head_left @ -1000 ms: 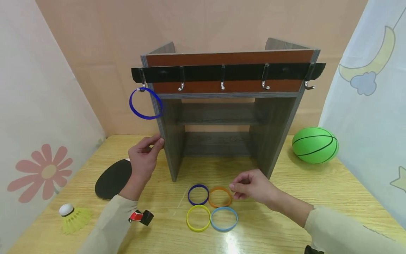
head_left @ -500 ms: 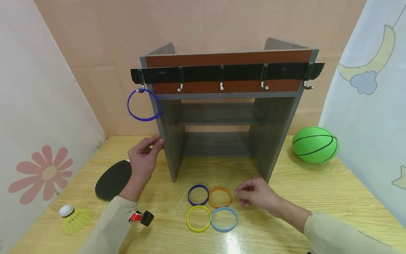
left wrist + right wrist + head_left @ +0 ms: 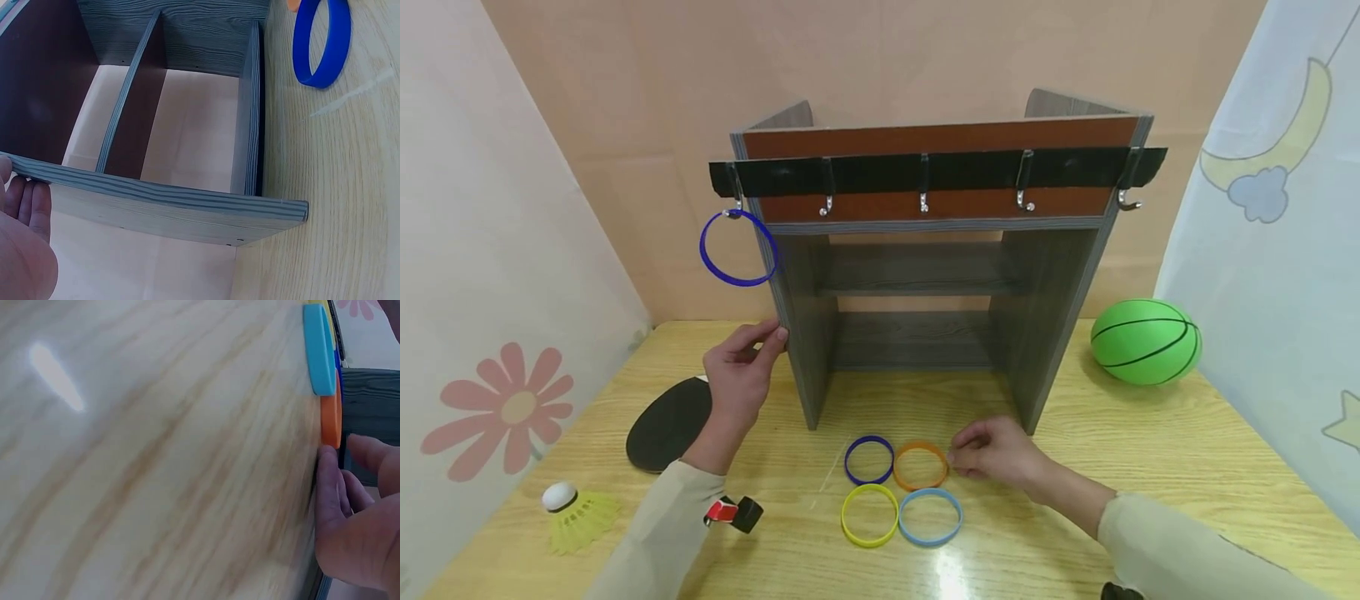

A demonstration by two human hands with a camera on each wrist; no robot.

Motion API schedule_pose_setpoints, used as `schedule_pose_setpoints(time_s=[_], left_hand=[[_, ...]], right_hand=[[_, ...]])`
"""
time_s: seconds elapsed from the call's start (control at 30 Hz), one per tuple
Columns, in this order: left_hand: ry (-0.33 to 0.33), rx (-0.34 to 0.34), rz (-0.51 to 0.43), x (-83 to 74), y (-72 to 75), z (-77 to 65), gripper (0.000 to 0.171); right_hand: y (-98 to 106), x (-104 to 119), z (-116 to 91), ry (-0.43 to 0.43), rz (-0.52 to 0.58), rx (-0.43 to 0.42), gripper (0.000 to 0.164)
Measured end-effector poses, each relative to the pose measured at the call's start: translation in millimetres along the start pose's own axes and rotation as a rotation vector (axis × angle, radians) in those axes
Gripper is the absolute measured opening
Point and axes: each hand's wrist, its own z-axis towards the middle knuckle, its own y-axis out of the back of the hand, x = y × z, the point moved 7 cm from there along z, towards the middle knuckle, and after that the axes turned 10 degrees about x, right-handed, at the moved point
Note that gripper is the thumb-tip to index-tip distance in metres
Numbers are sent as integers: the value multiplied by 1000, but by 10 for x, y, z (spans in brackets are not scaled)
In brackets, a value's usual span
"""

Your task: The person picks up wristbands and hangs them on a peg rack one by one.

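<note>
My left hand [image 3: 739,371] pinches the front edge of the grey wooden shelf's left side panel [image 3: 797,358]; the left wrist view shows its fingers against that panel [image 3: 162,200]. The right hand [image 3: 996,454] is low over the table, its fingertips right at the right rim of an orange wristband [image 3: 921,486]. In the right wrist view its thumb and fingers stand apart beside the orange band [image 3: 330,422]. A dark blue wristband [image 3: 870,481], a yellow one [image 3: 868,543] and a light blue one [image 3: 930,542] lie around it. Another blue wristband [image 3: 741,282] hangs from the leftmost hook.
A black strip [image 3: 880,173] with several metal hooks crosses the shelf's top front. A green ball [image 3: 1146,342] sits on the table [image 3: 1150,450] at right. At left lie a black table tennis paddle [image 3: 668,425] and a yellow shuttlecock [image 3: 580,518].
My right hand drew back slightly from the orange wristband, then came back to its rim. The hanging blue wristband swung a little. My left hand stays on the side panel.
</note>
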Motion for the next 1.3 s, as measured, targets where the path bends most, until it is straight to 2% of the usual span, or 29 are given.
schedule_pose_setpoints(time_s=[0.27, 0.5, 0.67, 0.8, 1.3], left_hand=[[-2, 0, -4, -9, 0, 8, 15], [6, 0, -19, -5, 17, -10, 16], [17, -12, -10, 5, 41, -26, 17], [-2, -14, -10, -10, 50, -30, 18], [-10, -7, -21, 13, 1, -12, 17]], right_hand=[[-6, -16, 25, 9, -28, 22, 28], [-40, -25, 49, 6, -59, 46, 32], [-56, -1, 64, -2, -128, 46, 27], [-62, 14, 87, -15, -167, 36, 22], [-51, 25, 67, 2, -171, 28, 17]])
